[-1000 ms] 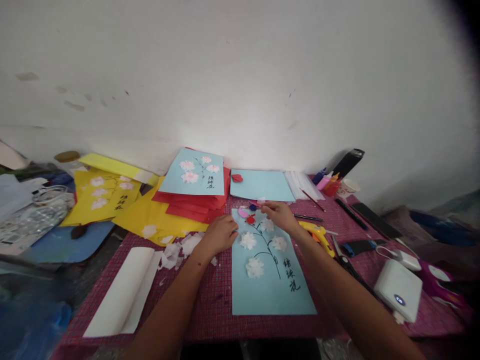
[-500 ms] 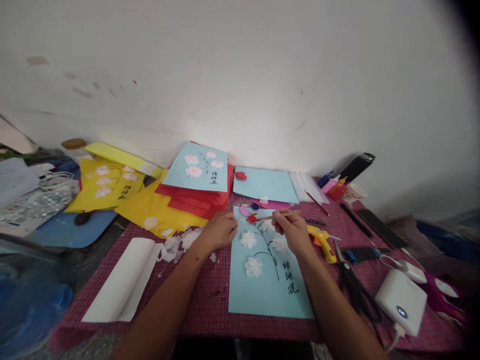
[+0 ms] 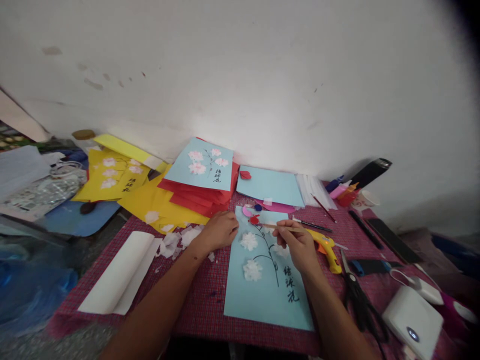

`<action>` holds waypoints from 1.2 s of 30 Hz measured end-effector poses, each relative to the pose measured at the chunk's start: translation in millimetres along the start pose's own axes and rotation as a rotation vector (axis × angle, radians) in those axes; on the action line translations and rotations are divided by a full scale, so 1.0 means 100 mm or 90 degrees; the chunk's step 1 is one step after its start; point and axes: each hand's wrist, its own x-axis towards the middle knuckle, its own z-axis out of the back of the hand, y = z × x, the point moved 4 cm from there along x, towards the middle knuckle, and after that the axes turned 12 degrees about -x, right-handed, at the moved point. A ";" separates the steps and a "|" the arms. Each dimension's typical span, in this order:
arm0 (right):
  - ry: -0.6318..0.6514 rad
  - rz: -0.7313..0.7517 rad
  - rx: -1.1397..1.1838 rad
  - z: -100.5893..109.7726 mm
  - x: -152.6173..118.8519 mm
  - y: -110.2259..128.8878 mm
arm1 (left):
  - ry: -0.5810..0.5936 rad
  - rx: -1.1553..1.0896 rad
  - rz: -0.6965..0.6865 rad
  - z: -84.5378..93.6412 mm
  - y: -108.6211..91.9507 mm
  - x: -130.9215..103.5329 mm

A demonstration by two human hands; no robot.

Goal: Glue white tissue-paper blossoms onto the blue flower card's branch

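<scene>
In my right hand (image 3: 297, 242) is a thin wooden paintbrush (image 3: 270, 227), pinched near its middle with its tip pointing left. That tip is just beside a dab of red paint (image 3: 254, 219), over the top of a light blue sheet (image 3: 242, 300). Several white paper flowers (image 3: 252, 269), dark painted stems and black brush characters (image 3: 291, 285) are on the sheet. My left hand (image 3: 222, 231) rests at the sheet's upper left edge with its fingers curled under; nothing shows in it. Pink (image 3: 246, 210) and dark blue paint (image 3: 258, 207) lie near the red.
A yellow glue gun (image 3: 328, 250) and black scissors (image 3: 356, 295) lie right of the sheet, with a white power bank (image 3: 412, 320) nearby. White paper (image 3: 116, 275) and tissue scraps (image 3: 170, 245) are at left. Behind stand finished flower pictures (image 3: 200, 167) and paint bottles (image 3: 347, 195).
The view has shifted slightly. The brush tip has drawn a little toward me from the red paint, along with my right hand. My left hand stays in place.
</scene>
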 end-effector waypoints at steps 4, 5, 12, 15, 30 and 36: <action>0.022 -0.015 0.013 -0.10 -0.01 0.00 | 0.003 -0.006 0.008 0.01 -0.01 0.00; 0.023 -0.020 0.019 -0.12 -0.01 -0.01 | 0.005 -0.004 0.010 0.02 -0.01 0.00; -0.026 0.016 -0.015 -0.09 -0.02 -0.05 | 0.016 0.022 0.006 0.04 -0.03 0.01; -0.053 0.021 -0.008 -0.05 -0.02 -0.04 | 0.015 0.023 0.002 0.04 -0.03 0.01; 0.016 0.023 -0.066 -0.15 -0.06 -0.04 | 0.012 0.043 -0.007 0.04 -0.03 0.00; -0.037 0.091 -0.198 -0.13 -0.09 0.00 | 0.013 0.054 -0.013 0.02 -0.01 0.00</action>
